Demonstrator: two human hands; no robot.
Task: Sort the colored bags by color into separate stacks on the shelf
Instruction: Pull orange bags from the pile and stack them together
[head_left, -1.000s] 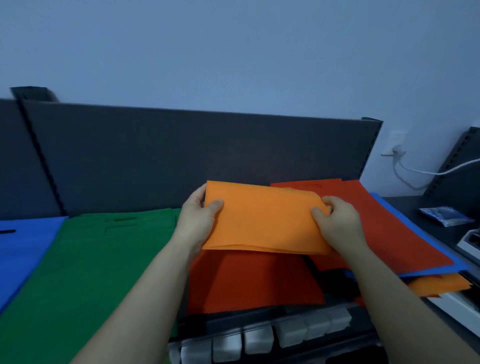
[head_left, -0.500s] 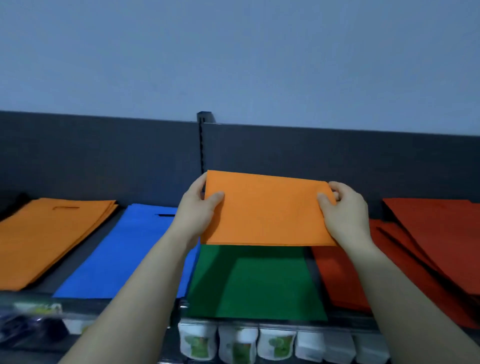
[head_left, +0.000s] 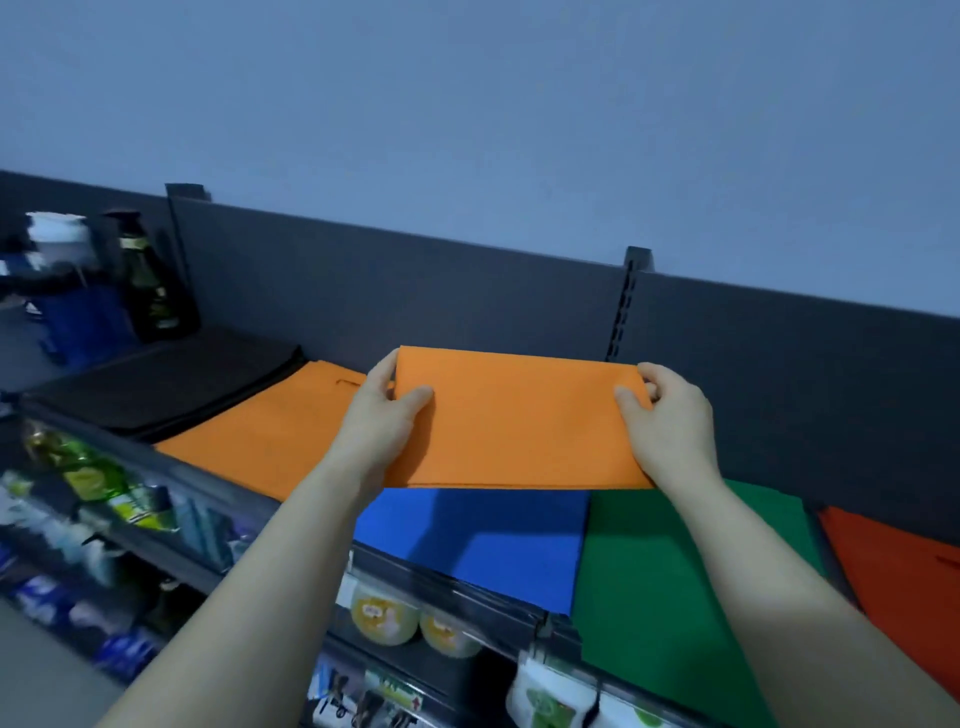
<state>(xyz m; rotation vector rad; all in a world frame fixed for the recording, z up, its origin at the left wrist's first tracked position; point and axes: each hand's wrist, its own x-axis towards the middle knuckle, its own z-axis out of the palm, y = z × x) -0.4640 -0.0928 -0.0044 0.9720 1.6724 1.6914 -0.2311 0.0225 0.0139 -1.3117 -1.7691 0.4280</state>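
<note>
On the dark metal shelf (head_left: 218, 486), just right of a stack of flat black fabric bags (head_left: 171, 384), lies the stack of flat orange fabric bags (head_left: 270, 431), with its cut-out handle slot (head_left: 350, 383) toward the back panel (head_left: 415, 291). That stack, by my judgement, is where the single flat orange fabric bag (head_left: 519, 421) belongs. The bag hangs in the air above the stack of blue fabric bags (head_left: 483, 540), and in this view its left end overlaps the orange stack.

To do the step well, carry the bag left and level and line its edges up with the stack below. Lower it flat and let go only once it rests, so nothing slides or creases.

The left hand (head_left: 387, 415) pinches the bag's left edge, thumb on top and fingers (head_left: 382, 371) behind, toward the far corner. The right hand (head_left: 670, 421) pinches the right edge likewise, thumb on the top face and fingers curled round the far corner. Both forearms reach forward with the wrists about level.

Further right lie the stack of green fabric bags (head_left: 675, 587) and the stack of red fabric bags (head_left: 904, 582), which need no touching.
</note>
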